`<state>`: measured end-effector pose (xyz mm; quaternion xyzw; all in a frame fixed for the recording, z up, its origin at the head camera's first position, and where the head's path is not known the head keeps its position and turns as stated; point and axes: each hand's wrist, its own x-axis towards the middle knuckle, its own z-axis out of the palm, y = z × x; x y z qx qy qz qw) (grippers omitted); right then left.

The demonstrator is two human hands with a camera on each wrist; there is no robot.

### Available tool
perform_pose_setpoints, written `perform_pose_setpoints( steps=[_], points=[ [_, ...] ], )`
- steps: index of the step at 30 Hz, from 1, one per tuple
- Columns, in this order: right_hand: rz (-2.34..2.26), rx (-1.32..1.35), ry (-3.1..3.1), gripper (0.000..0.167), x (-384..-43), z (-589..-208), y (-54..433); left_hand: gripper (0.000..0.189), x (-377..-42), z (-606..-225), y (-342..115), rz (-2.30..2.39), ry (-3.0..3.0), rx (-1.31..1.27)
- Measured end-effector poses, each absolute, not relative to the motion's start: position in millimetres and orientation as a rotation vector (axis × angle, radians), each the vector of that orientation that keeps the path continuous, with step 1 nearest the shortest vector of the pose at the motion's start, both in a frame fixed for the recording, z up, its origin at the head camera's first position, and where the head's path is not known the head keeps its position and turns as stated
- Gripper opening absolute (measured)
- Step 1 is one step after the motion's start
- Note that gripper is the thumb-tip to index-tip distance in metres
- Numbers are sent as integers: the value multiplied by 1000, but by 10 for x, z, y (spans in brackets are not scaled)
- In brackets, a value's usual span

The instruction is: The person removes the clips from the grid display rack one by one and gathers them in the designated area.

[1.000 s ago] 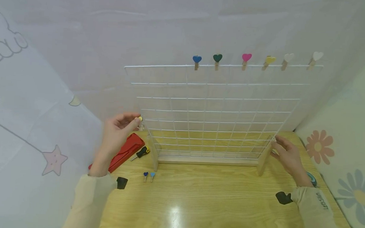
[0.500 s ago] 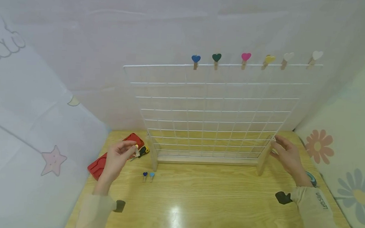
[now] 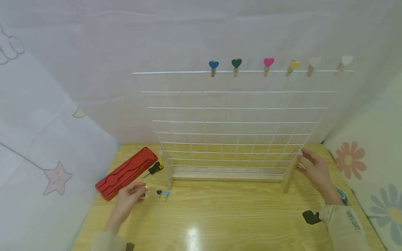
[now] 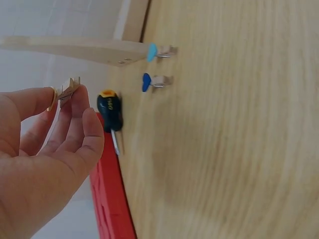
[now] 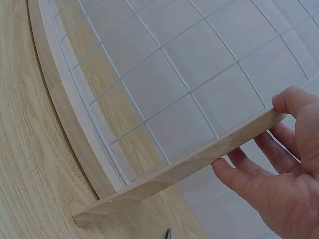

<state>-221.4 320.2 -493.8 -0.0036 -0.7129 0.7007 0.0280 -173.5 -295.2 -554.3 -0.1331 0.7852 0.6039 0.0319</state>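
My left hand (image 3: 127, 199) pinches a small wooden clothespin (image 4: 68, 90) with a pale yellow top between thumb and fingers, low over the table's left side. Just right of it lie a dark blue heart clothespin (image 3: 158, 194) and a light blue heart clothespin (image 3: 166, 195). A white wire grid (image 3: 223, 123) stands upright in a wooden base (image 3: 227, 176). My right hand (image 3: 314, 172) grips the stand's right wooden side piece (image 5: 199, 155), thumb on one side and fingers on the other. Several heart clothespins, including a blue one (image 3: 213, 67) and a pink one (image 3: 268, 66), sit along the grid's top wire.
A red tray (image 3: 127, 173) lies at the table's left, with a black and yellow screwdriver (image 3: 155, 168) beside it. Behind the right hand a teal round object (image 3: 342, 196) is partly hidden. Pale printed sheets (image 3: 67, 133) close off the back and sides.
My left hand has come down from the grid's left edge toward the table's front left, still pinching the clothespin, uncovering the red tray. The right hand keeps its place on the side piece.
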Motion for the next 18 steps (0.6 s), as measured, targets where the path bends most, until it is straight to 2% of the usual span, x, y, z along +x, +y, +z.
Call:
perform_pose_setpoints(
  steps=[18],
  points=[
    [2179, -13, -2180, 63, -2218, -4957, 3208, 36, -1695, -5932, -3046, 1834, 2407, -495]
  ],
)
